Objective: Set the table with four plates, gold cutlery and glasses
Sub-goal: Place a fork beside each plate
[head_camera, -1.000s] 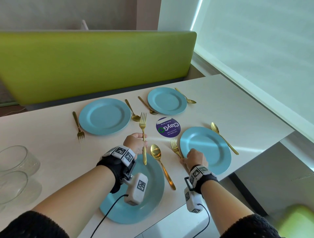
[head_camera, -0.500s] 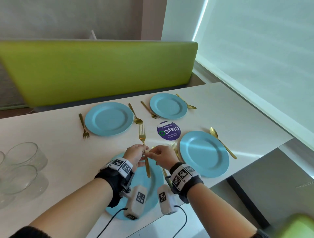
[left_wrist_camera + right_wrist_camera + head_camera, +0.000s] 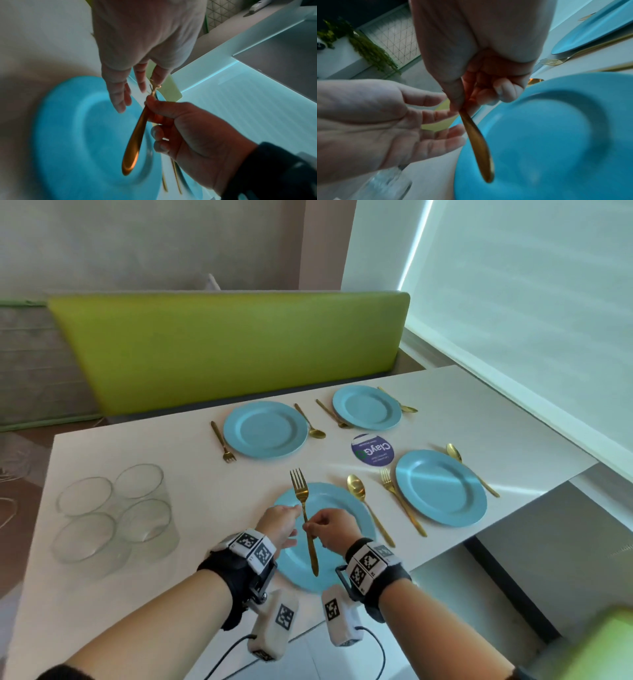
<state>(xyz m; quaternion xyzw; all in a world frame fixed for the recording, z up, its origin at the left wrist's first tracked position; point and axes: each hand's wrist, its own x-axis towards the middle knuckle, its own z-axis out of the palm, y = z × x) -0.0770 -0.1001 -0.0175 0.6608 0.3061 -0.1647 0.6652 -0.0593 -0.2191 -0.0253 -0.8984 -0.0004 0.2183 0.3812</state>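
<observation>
Currently the right hand (image 3: pixel 330 527) pinches the gold fork (image 3: pixel 303 510) at mid-handle between thumb and forefinger, other fingers curled. The left hand (image 3: pixel 279 523) sits just beside it with fingers relaxed and spread, gripping nothing. Fork hangs above the nearest blue plate (image 3: pixel 356 518), tines pointing away.

Handling, judged: fork is stiff, light, polished metal, so likely slippery. Hold near mid-handle for balance and lay it flat.

Nearest plate sits close to the near table (image 3: pixel 212 494) edge. A gold spoon (image 3: pixel 368 510) lies just right of it. The missing fork slot is the bare strip on its left, open toward four empty glasses (image 3: pixel 114 511) clustered well left; those are fragile, so keep elbows clear.

Farther off: right plate (image 3: pixel 440 487) and two far plates (image 3: pixel 265 429) each have fork and spoon beside them.
</observation>
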